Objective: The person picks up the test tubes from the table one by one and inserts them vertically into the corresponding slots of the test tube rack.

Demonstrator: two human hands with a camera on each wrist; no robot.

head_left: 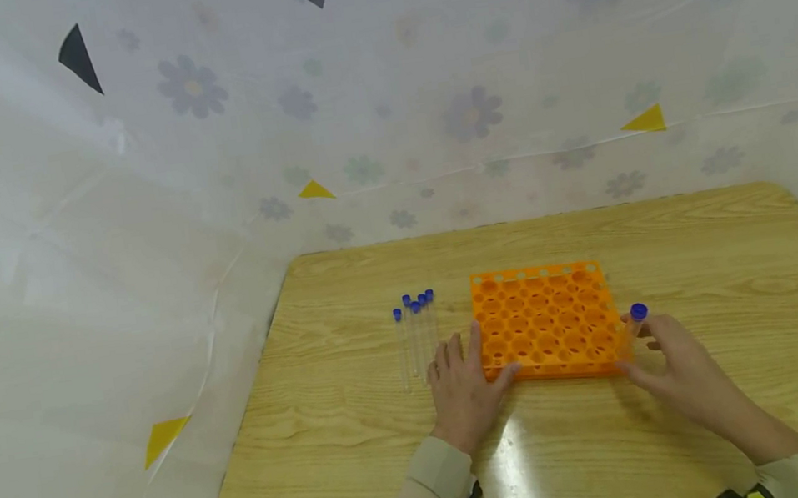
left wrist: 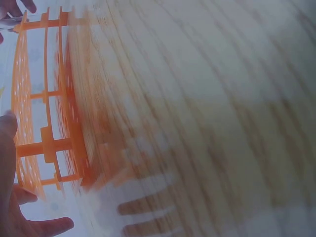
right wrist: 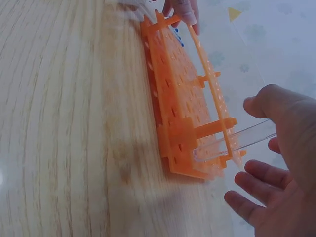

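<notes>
An orange test tube rack (head_left: 545, 322) stands on the table. My left hand (head_left: 463, 388) rests against its front left corner, index finger along the left side and thumb on the front edge, fingers spread and fairly straight. At the front right corner my right hand (head_left: 688, 371) holds a clear test tube (right wrist: 237, 136) near its blue cap (head_left: 638, 312). In the right wrist view the tube passes down through the top plate, upright, its rounded end inside the rack. The thumb (right wrist: 259, 101) and lower fingers are spread around it.
Several clear tubes with blue caps (head_left: 416, 307) lie side by side on the wooden table (head_left: 331, 426), left of the rack and close to my left fingers. White flower-patterned sheeting (head_left: 352, 120) encloses the table behind and at the sides.
</notes>
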